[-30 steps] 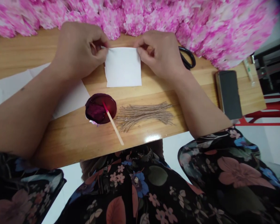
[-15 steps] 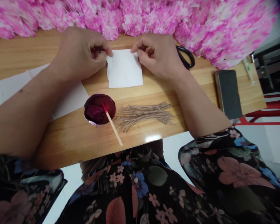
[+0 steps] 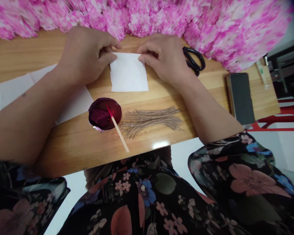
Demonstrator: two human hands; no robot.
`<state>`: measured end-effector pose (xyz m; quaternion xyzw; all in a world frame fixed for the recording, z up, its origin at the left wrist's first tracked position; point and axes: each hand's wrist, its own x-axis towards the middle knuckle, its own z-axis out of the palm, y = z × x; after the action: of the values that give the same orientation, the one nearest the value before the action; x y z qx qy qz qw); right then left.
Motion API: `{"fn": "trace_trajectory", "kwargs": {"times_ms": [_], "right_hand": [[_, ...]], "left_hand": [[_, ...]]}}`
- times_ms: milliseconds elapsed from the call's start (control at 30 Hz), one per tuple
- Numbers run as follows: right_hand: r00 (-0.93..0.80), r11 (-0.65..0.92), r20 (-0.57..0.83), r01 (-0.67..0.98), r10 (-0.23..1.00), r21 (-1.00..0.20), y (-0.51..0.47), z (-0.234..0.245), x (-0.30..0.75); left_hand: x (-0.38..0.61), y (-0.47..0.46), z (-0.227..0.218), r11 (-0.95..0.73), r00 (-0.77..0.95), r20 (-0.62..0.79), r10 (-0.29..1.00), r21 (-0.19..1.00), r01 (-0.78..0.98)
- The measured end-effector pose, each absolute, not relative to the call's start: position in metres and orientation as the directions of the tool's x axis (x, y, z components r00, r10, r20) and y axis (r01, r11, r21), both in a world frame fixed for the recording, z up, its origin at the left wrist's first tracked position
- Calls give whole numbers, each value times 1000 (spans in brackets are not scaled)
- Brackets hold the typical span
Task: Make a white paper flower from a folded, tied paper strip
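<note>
A small, roughly square piece of white paper point(image 3: 129, 73) lies at the middle of the wooden table, its left edge uneven. My left hand point(image 3: 88, 54) pinches its top left corner, thumb on top and forefinger stretched past the far edge. At the top right corner, my right hand point(image 3: 163, 57) grips the paper between thumb and bent fingers. Nearer to me sits a round dish of dark red liquid point(image 3: 104, 114) with a wooden stick point(image 3: 120, 134) resting in it, its dipped end red. Beside the dish lies a bundle of thin brown twigs point(image 3: 152, 120).
Black-handled scissors point(image 3: 197, 60) lie partly hidden behind my right hand. A dark phone point(image 3: 240, 98) rests at the table's right end. Larger white paper sheets point(image 3: 74, 106) lie under my left forearm. Pink flowers point(image 3: 142, 18) line the far edge; a red stool point(image 3: 287, 114) stands right.
The paper has shifted slightly left and its top edge now looks straighter, as if folded. My left forefinger has stretched out beyond the paper, and my right thumb has moved onto its corner.
</note>
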<state>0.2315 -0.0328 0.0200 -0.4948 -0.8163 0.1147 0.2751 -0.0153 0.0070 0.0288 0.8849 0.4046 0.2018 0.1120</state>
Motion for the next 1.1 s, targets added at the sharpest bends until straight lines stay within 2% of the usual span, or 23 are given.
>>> {"fn": "trace_trajectory", "kwargs": {"times_ms": [100,333,533,833,1100], "right_hand": [[-354,473,325,757,877,-451,-35,22,229],[-347,497,372,734,861,-463,-36,22,227],[-356,500,368,737,859,-455,-37,22,225],[-373,519,380,735,846,-436,-37,23,227],[-391,522,362,747,846,-411,-36,24,227]], "left_hand": [[-15,9,30,-670,619,255,742,291,683],[-12,12,27,-671,631,227,742,281,687],[-1,10,26,-678,644,213,735,205,706],[-4,7,29,-648,604,237,761,284,706],[-1,4,31,-538,505,187,843,288,792]]}}
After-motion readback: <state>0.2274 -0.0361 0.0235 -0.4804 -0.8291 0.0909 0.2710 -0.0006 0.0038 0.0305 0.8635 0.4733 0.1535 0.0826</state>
